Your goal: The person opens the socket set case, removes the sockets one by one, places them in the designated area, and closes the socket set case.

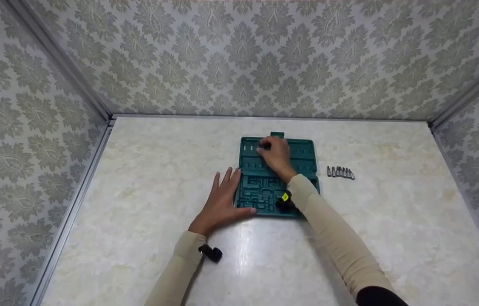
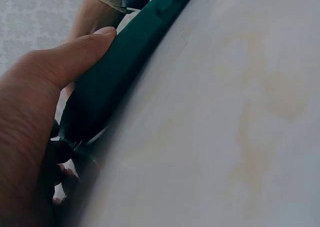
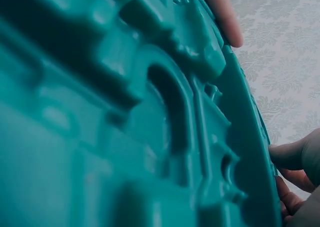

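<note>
An opened green plastic tool case with moulded recesses lies on the table, its lid folded back on the far side. Two small metal bits sit in slots at the lid's upper left. Just right of them, my right hand pinches what looks like another bit, mostly hidden by the fingertips. In the right wrist view its thumb and fingers meet at the case's far edge. My left hand rests along the case's left side with straight fingers, its thumb on the near rim.
Several metal bits stand in a row on the pale marbled table, right of the case. Patterned walls enclose the back and both sides. A black wrist camera hangs from the left sleeve.
</note>
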Tool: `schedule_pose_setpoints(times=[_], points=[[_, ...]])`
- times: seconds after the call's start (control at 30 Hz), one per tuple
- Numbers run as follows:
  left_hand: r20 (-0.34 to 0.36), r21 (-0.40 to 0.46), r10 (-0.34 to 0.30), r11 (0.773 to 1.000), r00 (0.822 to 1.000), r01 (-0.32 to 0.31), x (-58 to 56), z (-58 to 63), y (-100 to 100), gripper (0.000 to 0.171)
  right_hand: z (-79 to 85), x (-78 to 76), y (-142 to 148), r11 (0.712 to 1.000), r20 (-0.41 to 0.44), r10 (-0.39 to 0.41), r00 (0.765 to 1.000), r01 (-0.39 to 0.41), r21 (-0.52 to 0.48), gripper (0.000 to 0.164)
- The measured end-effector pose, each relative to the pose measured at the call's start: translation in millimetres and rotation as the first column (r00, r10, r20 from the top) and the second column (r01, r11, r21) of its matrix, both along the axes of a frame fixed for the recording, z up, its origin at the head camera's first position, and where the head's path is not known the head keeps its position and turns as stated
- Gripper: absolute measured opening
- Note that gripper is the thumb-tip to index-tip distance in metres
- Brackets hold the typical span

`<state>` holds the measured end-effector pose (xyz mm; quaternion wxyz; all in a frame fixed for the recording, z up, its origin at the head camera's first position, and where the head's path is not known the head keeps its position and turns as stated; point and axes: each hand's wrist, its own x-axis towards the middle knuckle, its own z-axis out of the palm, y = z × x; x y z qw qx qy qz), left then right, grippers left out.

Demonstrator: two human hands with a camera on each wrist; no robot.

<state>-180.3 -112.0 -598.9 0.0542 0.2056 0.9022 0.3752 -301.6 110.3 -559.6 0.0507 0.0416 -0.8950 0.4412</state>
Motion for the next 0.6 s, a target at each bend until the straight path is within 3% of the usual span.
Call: schedule_pose_setpoints(times=[0.27, 0.47, 0.6], points=[[0.015, 0.009, 0.009, 1.0, 1.0, -0.01, 0.0, 0.4, 0.7, 0.135, 1.0, 1.6, -0.2, 0.996, -0.017, -0.028, 0.999, 0.026, -0.087, 0.016], [0.017, 0.004, 0.014, 1.0, 1.0, -0.014, 0.4, 1.5, 1.5, 0.135, 6.6, -1.5, 14.4, 0.968, -0.028, 0.037, 0.999, -0.043, -0.247, 0.017], [0.011, -0.01, 0.012, 1.0, 1.0, -0.012, 0.9, 1.4, 0.3, 0.135, 13.3, 0.7, 33.9, 0.961, -0.03, 0.082, 0.996, -0.087, -0.264, 0.019]])
